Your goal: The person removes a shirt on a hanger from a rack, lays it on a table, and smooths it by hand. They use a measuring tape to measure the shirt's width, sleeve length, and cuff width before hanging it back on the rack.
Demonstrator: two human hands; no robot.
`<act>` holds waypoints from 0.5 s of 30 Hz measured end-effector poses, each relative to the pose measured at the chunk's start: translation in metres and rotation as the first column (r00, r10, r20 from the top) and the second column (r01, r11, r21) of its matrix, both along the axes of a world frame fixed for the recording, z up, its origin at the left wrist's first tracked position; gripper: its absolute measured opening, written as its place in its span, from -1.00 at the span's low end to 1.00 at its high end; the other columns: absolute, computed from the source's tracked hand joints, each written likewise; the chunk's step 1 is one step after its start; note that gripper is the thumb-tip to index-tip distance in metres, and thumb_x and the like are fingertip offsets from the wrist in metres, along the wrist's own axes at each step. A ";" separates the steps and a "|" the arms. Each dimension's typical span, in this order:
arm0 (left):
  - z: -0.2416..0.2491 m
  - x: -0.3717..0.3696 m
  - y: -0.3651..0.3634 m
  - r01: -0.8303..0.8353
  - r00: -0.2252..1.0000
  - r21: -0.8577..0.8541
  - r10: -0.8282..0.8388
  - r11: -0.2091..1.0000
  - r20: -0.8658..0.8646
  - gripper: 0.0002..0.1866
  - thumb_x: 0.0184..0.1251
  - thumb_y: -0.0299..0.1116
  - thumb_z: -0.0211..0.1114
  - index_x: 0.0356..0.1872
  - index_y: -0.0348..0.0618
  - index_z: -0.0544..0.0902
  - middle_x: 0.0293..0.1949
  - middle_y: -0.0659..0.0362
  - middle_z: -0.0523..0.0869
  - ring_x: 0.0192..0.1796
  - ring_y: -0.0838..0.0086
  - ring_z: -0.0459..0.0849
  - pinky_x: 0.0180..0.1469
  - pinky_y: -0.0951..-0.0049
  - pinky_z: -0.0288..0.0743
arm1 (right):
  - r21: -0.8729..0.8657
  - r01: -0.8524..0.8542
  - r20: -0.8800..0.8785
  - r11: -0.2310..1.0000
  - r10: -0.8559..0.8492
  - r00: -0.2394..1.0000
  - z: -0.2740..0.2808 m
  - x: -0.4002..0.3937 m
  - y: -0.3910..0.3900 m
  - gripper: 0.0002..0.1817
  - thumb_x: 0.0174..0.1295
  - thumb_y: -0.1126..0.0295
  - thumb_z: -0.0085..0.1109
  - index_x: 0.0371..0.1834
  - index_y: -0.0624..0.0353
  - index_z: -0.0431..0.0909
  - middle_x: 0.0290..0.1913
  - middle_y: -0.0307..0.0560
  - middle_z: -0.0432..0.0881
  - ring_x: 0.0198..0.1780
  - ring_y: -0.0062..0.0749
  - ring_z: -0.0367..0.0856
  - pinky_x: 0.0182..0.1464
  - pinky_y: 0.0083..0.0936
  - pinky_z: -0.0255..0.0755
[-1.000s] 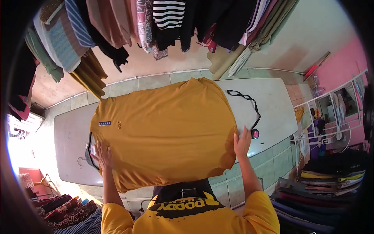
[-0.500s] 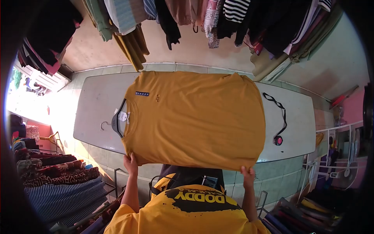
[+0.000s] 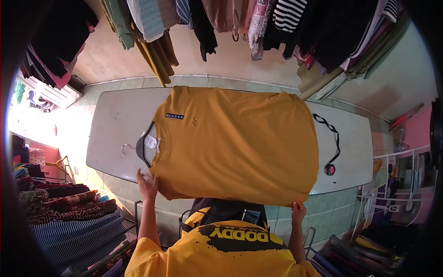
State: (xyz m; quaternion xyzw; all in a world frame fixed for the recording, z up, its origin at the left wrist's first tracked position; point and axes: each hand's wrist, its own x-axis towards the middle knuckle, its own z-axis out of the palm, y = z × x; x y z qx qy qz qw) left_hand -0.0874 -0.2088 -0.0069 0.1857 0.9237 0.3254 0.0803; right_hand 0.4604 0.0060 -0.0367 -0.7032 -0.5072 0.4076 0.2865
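A mustard-yellow T-shirt (image 3: 235,147) lies spread sideways, its collar toward the left and its hem toward the right. Inside its neck is a dark hanger (image 3: 142,147) with a metal hook, next to a white paper tag (image 3: 150,141). A blue size strip (image 3: 175,116) runs along the chest. At the near shoulder, my left hand (image 3: 147,185) has its fingers apart, the thumb side touching the fabric edge. My right hand (image 3: 298,211) pinches the near corner of the hem.
The shirt rests on a long white table (image 3: 110,120). A black cord with a round pink-faced end (image 3: 330,170) lies to its right. Garments (image 3: 221,16) hang along the far wall; folded striped cloth (image 3: 78,235) is at lower left. A white rack (image 3: 392,184) stands at right.
The shirt and hanger have shifted slightly right and toward me. My left hand has let go of the sleeve edge and spread its fingers; my right hand still pinches the hem.
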 end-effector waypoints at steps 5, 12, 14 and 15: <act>-0.018 -0.061 0.035 0.015 0.954 -0.162 -0.063 0.987 -0.294 -0.51 -0.08 -0.39 0.26 -0.02 -0.19 0.41 -0.27 -0.06 0.51 -0.19 0.16 0.51 -0.17 0.28 0.40 | -0.022 0.063 0.090 0.998 -0.061 0.994 -0.006 0.002 0.007 -0.80 0.14 0.39 0.11 -0.51 0.32 0.49 -0.64 -0.22 0.49 -0.62 -0.62 0.42 -0.55 -0.64 0.30; -0.013 -0.087 0.086 -0.018 0.968 0.009 0.020 1.000 -0.249 -0.57 -0.14 -0.47 0.22 -0.10 -0.11 0.49 -0.35 -0.01 0.57 -0.29 0.17 0.55 -0.21 0.26 0.42 | -0.013 0.076 0.056 0.997 -0.075 0.996 -0.004 0.001 0.006 -0.82 0.15 0.40 0.09 -0.51 0.31 0.49 -0.63 -0.22 0.50 -0.61 -0.61 0.43 -0.55 -0.63 0.32; -0.025 -0.101 0.074 -0.082 0.956 0.013 0.082 0.997 -0.280 -0.59 -0.15 -0.47 0.22 -0.12 -0.10 0.51 -0.41 0.03 0.57 -0.35 0.20 0.55 -0.24 0.27 0.42 | -0.012 0.093 0.049 0.996 -0.092 0.995 -0.006 0.002 0.005 -0.82 0.14 0.41 0.10 -0.51 0.30 0.50 -0.64 -0.26 0.48 -0.61 -0.64 0.41 -0.55 -0.65 0.29; -0.015 -0.099 0.072 -0.153 0.974 0.028 0.155 0.988 -0.167 -0.60 -0.14 -0.46 0.23 -0.14 -0.11 0.53 -0.41 0.04 0.58 -0.37 0.23 0.56 -0.25 0.29 0.42 | -0.013 0.098 0.051 0.995 -0.097 0.994 -0.003 0.000 0.004 -0.82 0.14 0.41 0.10 -0.51 0.30 0.50 -0.64 -0.26 0.48 -0.61 -0.64 0.41 -0.55 -0.65 0.29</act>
